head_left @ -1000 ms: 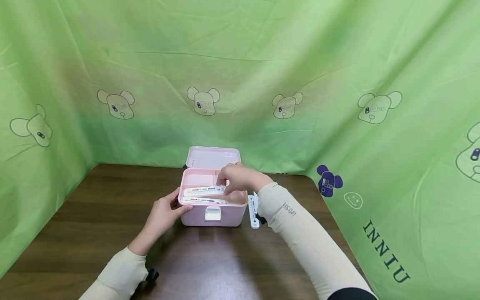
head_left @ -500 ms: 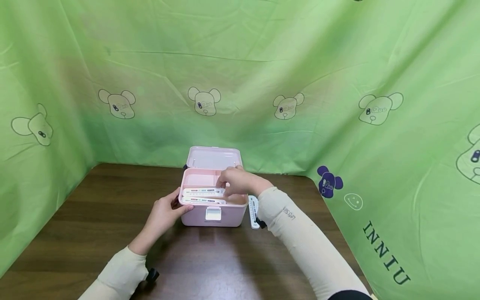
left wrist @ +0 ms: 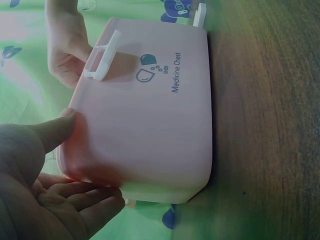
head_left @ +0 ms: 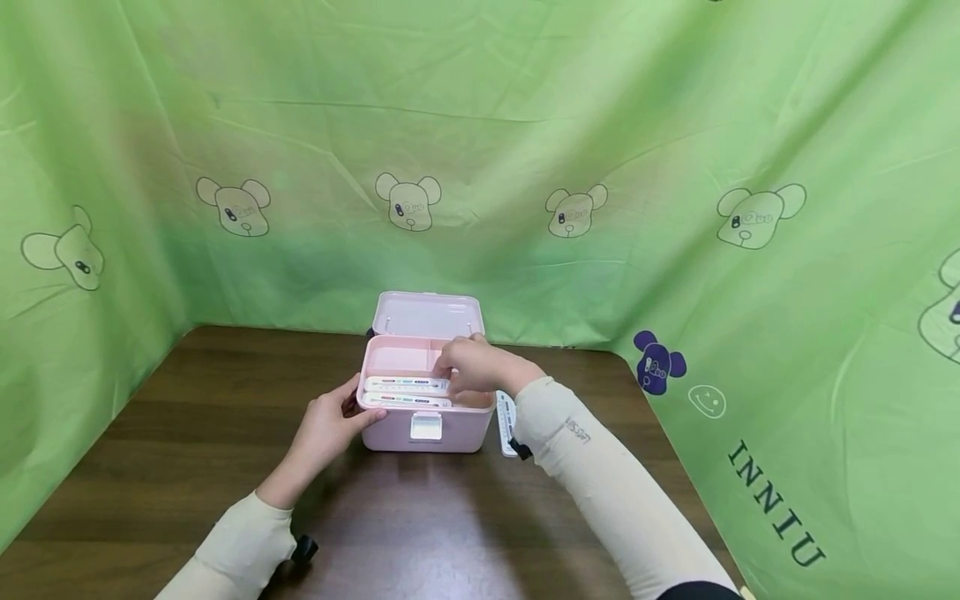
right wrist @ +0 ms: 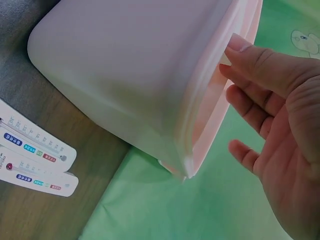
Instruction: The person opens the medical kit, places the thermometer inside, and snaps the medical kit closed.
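Observation:
A pink medicine chest (head_left: pixel 465 435) stands on the table with its lid raised at the back. My left hand (head_left: pixel 327 427) holds its front left corner, thumb at the front rim and fingers along the side. Two white strip thermometers lie in the front compartment: a rear thermometer (head_left: pixel 405 386) and a front thermometer (head_left: pixel 401 401). My right hand (head_left: pixel 480 367) reaches in over the right rim and pinches the right end of the rear thermometer. In the right wrist view the chest's wall hides that thermometer, while the thumb (right wrist: pixel 240 44) and bent fingers show above the opening.
More white thermometers (right wrist: pixel 40 142) overlap on the table (head_left: pixel 427 525) just right of the chest, partly under the right sleeve. A pink divider (head_left: pixel 430 354) splits the chest's rear section. Behind the table hangs a green printed curtain (head_left: pixel 480 275).
The rear thermometer was tilted with its right end higher; it has come down level and parallel to the front one. My right hand has lowered slightly. The left hand stays put.

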Demonstrator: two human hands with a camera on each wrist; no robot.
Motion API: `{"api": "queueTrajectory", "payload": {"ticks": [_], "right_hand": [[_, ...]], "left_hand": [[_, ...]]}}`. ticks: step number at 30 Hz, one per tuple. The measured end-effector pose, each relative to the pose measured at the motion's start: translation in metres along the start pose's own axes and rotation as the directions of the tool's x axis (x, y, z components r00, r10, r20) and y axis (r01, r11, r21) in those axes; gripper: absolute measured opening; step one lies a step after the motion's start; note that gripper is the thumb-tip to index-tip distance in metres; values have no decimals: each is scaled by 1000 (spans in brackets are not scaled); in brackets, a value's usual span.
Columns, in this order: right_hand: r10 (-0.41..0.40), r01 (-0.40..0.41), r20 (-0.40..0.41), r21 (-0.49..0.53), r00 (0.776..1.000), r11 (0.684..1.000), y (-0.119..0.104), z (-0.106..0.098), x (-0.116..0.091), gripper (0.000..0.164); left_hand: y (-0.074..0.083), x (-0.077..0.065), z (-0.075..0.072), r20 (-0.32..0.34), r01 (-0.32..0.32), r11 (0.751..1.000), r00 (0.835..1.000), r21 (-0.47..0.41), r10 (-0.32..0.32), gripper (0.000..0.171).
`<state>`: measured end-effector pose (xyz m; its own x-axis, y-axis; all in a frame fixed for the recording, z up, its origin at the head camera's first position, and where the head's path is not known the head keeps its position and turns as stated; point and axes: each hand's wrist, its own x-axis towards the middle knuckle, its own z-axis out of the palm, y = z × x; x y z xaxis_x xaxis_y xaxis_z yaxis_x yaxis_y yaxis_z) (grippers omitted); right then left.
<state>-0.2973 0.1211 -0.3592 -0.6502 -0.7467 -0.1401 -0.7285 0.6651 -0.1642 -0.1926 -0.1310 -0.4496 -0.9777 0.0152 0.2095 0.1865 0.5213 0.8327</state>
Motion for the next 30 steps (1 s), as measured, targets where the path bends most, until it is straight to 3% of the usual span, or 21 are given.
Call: {"api": "queueTrajectory", "payload": {"ticks": [16, 30], "right_hand": [[15, -17, -37, -39, 999, 999, -4, 5, -4, 29], [74, -84, -136, -70, 988, 994, -6, 11, -11, 17]], "left_hand": [[-1, 0, 0, 7, 1, 1000, 1000, 0, -1, 80], [-4, 0, 0, 2, -6, 1000, 1000, 4, 6, 79]]}}
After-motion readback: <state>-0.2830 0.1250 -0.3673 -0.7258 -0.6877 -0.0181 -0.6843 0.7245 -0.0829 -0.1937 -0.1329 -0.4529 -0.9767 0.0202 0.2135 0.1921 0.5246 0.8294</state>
